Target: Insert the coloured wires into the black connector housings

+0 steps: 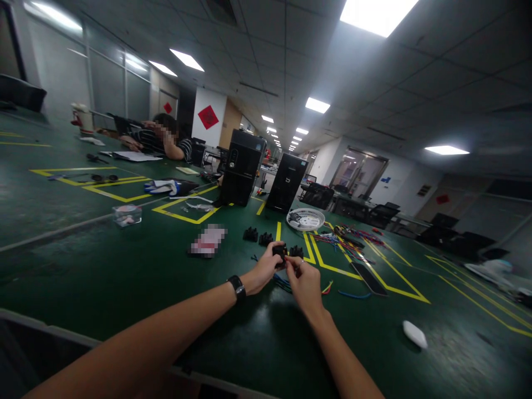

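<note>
My left hand (262,271), with a dark band on the wrist, is closed around a small black block-shaped part (280,253), above the green table. The exact kind of this part cannot be made out. My right hand (305,281) touches its right side in a pinch, with a hint of red at the fingertips; what lies between them is too small to tell. Similar black parts (250,234) stand in a row just beyond my hands. Blue wires (282,284) lie below the hands, partly hidden, and another blue wire (354,295) rests to the right.
Two black computer towers (241,169) stand at the back, beside a white round basket (305,219). Bundles of coloured wires (353,238) and a dark flat slab (369,278) lie right. A phone-like object (208,241) and clear box (127,215) are left. Another person (162,138) sits far left.
</note>
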`<state>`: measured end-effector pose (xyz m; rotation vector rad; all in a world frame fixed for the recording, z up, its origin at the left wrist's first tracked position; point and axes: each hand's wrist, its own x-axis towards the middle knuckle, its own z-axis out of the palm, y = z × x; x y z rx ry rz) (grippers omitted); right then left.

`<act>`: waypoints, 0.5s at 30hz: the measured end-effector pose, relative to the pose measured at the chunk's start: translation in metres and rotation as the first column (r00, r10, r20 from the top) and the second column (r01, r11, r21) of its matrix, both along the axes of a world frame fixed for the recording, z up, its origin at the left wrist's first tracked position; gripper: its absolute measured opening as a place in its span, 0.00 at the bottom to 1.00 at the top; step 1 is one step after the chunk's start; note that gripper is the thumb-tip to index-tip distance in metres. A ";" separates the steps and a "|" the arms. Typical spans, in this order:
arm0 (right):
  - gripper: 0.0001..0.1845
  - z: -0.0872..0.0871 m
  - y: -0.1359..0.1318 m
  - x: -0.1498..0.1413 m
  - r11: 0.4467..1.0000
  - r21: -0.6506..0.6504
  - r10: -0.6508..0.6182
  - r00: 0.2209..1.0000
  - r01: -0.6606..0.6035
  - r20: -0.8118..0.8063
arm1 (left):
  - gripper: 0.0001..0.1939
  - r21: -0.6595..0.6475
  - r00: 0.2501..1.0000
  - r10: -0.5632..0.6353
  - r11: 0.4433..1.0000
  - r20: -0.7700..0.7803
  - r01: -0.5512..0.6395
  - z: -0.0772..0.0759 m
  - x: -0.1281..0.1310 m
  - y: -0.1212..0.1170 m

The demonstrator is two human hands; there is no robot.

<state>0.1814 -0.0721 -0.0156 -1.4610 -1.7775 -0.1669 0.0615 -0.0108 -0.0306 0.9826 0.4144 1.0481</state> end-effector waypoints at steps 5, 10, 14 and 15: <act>0.14 0.001 -0.004 0.001 0.989 -0.055 0.137 0.991 -0.136 0.011 | 0.20 0.303 0.955 0.177 0.948 -0.239 -0.100 -0.004 -0.006 0.002; 0.14 0.000 -0.007 -0.004 0.981 -0.086 0.176 0.983 -0.171 0.054 | 0.18 0.534 0.826 0.430 0.823 -0.365 -0.192 -0.008 -0.010 0.008; 0.15 0.000 -0.007 -0.005 0.982 -0.128 0.149 0.985 -0.138 0.082 | 0.18 0.548 0.752 0.521 0.796 -0.405 -0.256 -0.006 -0.012 0.014; 0.15 0.000 -0.007 -0.005 0.980 -0.140 0.153 0.985 -0.142 0.074 | 0.18 0.545 0.753 0.520 0.798 -0.404 -0.258 -0.004 -0.013 0.015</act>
